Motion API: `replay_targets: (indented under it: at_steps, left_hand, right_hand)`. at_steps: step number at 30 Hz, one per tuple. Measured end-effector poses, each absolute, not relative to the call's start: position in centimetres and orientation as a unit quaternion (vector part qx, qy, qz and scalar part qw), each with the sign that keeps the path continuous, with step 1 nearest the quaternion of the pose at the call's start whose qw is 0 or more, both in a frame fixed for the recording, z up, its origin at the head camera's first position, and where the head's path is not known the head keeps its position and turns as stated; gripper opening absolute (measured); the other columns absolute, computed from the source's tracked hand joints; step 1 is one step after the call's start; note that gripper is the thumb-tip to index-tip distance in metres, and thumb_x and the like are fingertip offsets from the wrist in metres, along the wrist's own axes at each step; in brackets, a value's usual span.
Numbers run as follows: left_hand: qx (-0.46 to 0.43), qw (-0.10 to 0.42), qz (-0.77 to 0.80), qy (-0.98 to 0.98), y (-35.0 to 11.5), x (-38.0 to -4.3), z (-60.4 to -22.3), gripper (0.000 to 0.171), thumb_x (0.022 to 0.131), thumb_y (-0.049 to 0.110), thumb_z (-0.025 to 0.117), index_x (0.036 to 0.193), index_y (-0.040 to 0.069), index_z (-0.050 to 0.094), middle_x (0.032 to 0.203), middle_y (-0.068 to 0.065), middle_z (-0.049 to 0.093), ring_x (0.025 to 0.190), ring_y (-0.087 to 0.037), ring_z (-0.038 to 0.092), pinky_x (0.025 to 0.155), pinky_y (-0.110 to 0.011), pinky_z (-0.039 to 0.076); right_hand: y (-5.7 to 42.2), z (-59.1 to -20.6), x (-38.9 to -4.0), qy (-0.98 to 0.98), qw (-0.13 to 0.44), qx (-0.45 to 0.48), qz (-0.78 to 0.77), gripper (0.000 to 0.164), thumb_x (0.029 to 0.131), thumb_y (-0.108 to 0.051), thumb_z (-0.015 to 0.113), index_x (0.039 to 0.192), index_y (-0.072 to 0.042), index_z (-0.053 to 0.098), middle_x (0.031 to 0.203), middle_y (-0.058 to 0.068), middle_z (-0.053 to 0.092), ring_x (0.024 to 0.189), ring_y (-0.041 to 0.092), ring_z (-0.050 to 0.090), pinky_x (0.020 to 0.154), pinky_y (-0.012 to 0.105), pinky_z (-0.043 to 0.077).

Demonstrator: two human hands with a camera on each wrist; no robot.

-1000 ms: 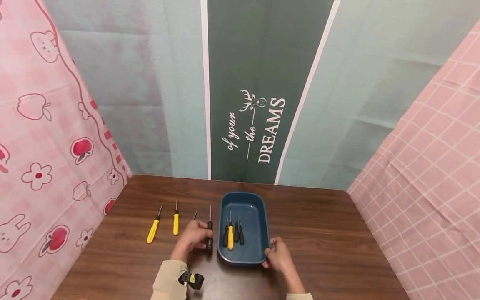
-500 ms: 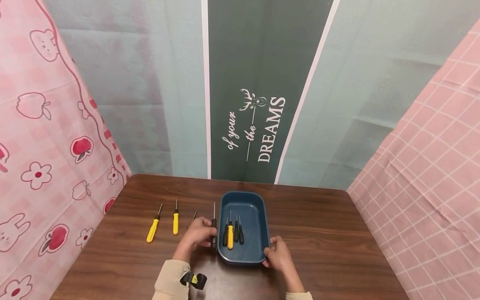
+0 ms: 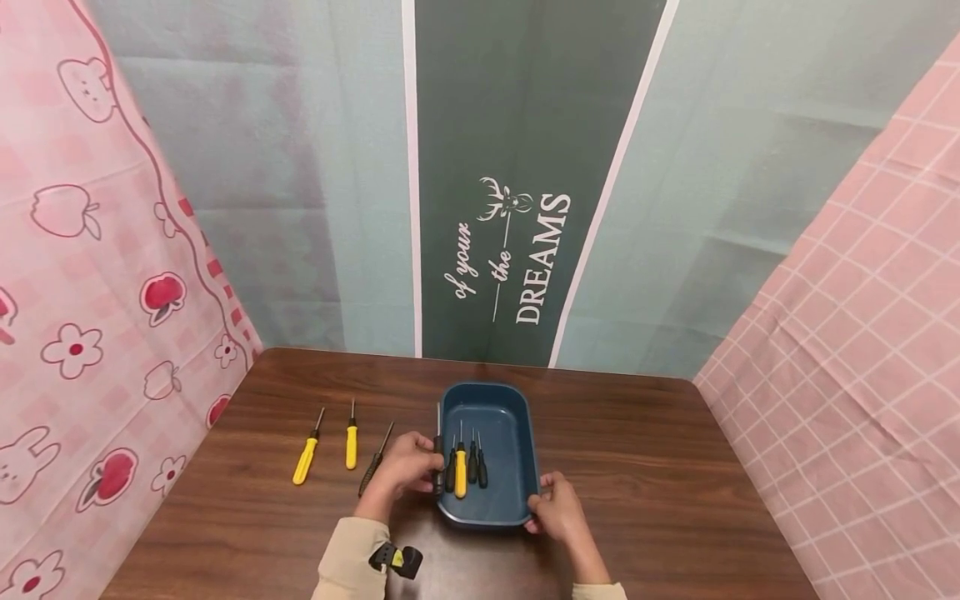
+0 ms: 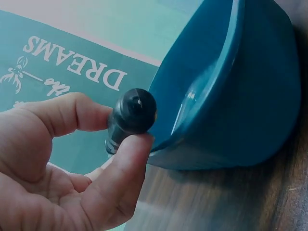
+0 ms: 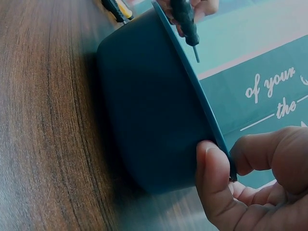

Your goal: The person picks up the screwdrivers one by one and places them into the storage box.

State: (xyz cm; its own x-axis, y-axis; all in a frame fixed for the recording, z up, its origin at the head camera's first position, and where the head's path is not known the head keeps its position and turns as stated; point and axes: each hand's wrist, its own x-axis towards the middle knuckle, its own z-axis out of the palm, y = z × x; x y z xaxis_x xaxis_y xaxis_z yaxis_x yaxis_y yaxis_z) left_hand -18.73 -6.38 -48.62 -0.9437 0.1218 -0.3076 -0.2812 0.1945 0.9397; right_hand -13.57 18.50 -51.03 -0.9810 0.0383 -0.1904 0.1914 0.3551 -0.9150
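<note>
My left hand (image 3: 408, 463) pinches a black-handled screwdriver (image 4: 137, 110) between thumb and fingers, its shaft pointing away from me. In the head view that screwdriver overlaps the left rim of a blue rectangular bin (image 3: 502, 500). My right hand (image 3: 557, 510) grips the bin's near right corner, with thumb and finger on either side of the rim (image 5: 211, 120). Inside the bin lie a yellow-handled screwdriver (image 3: 461, 473) and several small black screwdrivers (image 3: 482, 473), side by side on the left half of its floor.
Left of the bin on the brown wooden table (image 3: 637, 500) lie two yellow-handled screwdrivers (image 3: 305, 461) and a dark-handled screwdriver (image 3: 371, 472), the last close beside my left wrist. Printed cloths (image 3: 487, 125) hang behind the table and at both sides.
My left hand has carried the black-handled screwdriver rightward from beside the bin to its left rim, uncovering the dark-handled one on the table. My right hand and the bin have stayed put.
</note>
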Motion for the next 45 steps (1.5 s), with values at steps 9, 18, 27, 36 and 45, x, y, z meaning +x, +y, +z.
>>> replay_targets:
  at_steps: [9, 18, 27, 36, 45]
  left_hand:
    - [-0.038, 0.189, 0.634, 0.748, -5.7, -19.3, -48.3, 0.035, 0.073, -0.003, 0.065, 0.103, -0.01, 0.047, 0.084, -0.018, 0.053, 0.059, -0.021, 0.056, 0.054, -0.036, 0.056]
    - [-0.013, 0.197, 0.65, 0.734, -4.7, -19.6, -48.4, 0.033, 0.071, -0.008, 0.061, 0.099, -0.008, 0.044, 0.078, -0.017, 0.055, 0.056, -0.019, 0.059, 0.049, -0.031, 0.055]
    - [0.011, 0.198, 0.65, 0.733, -3.3, -19.4, -48.2, 0.033, 0.07, -0.01, 0.061, 0.098, -0.009, 0.044, 0.076, -0.018, 0.054, 0.055, -0.019, 0.059, 0.05, -0.032, 0.056]
    - [0.005, 0.202, 0.642, 0.739, -2.5, -19.4, -48.2, 0.034, 0.071, -0.009, 0.063, 0.099, -0.009, 0.045, 0.078, -0.018, 0.054, 0.055, -0.019, 0.059, 0.052, -0.034, 0.056]
    - [0.014, 0.207, 0.65, 0.731, -1.5, -20.0, -48.3, 0.028, 0.074, -0.009, 0.063, 0.096, -0.008, 0.046, 0.08, -0.019, 0.055, 0.054, -0.02, 0.059, 0.052, -0.034, 0.056]
  right_hand:
    - [18.8, -51.4, -13.6, 0.818, 0.067, 0.063, -0.567, 0.029, 0.074, 0.01, 0.05, 0.102, 0.013, 0.039, 0.055, 0.008, 0.053, 0.043, 0.015, 0.057, 0.043, 0.032, 0.053]
    - [18.7, -51.3, -13.6, 0.806, 0.071, 0.065, -0.583, 0.031, 0.074, 0.011, 0.048, 0.103, 0.014, 0.038, 0.057, 0.009, 0.052, 0.043, 0.015, 0.057, 0.043, 0.032, 0.053]
    - [18.8, -51.0, -13.7, 0.796, 0.08, 0.072, -0.596, 0.033, 0.073, 0.012, 0.047, 0.105, 0.014, 0.037, 0.059, 0.01, 0.053, 0.045, 0.016, 0.057, 0.045, 0.033, 0.054]
    - [18.9, -51.2, -13.6, 0.796, 0.085, 0.069, -0.595, 0.033, 0.075, 0.012, 0.047, 0.105, 0.014, 0.037, 0.06, 0.01, 0.053, 0.045, 0.016, 0.058, 0.046, 0.033, 0.054]
    - [19.0, -51.2, -13.6, 0.796, 0.085, 0.073, -0.595, 0.034, 0.074, 0.011, 0.047, 0.106, 0.014, 0.037, 0.061, 0.01, 0.052, 0.046, 0.016, 0.058, 0.046, 0.033, 0.055]
